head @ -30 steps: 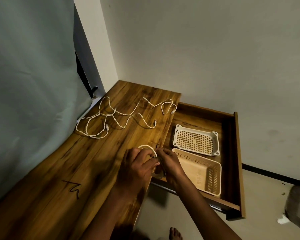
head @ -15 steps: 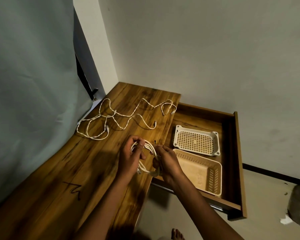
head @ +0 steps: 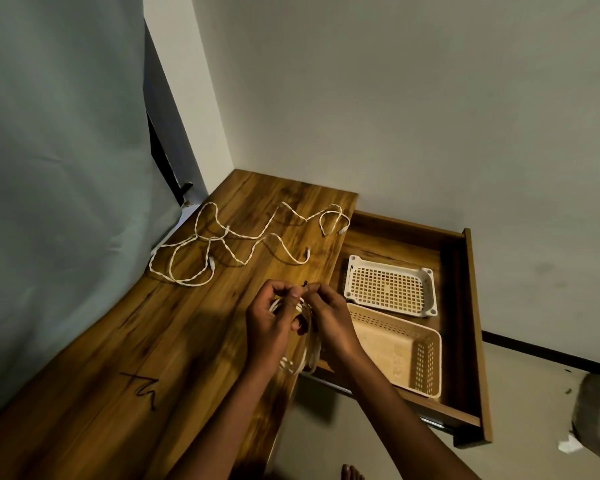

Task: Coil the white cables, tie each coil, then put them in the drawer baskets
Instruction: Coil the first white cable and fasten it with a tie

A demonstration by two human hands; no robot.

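Two hands: I see my left hand (head: 271,323) and right hand (head: 329,320) raised together above the near edge of the worktop (head: 118,341), close beside the open drawer (head: 465,306).
Left grip: curled round the coiled white cable (head: 305,355), thumb and forefinger pinched at its top.
Right grip: fingertips pinching a small dark tie (head: 305,284) at the top of the same coil; the rest of the hand lies against the loops.
Coil: hangs between both hands, its lower loops drooping below my palms over the worktop's edge.
Loose cables (head: 229,240): white, twisted, sprawled in open loops across the far part of the worktop, well apart from my hands; one end lies at the edge just beside the drawer.
Far basket (head: 388,289): white, perforated, lying in the drawer's rear half.
Near basket (head: 395,344): beige, with perforated walls, in the front half, touching or nearly touching the white one; I cannot tell which.
Mark: a black scribble (head: 141,389) on the wood near me.
Below: bare toes (head: 352,472) on the floor.
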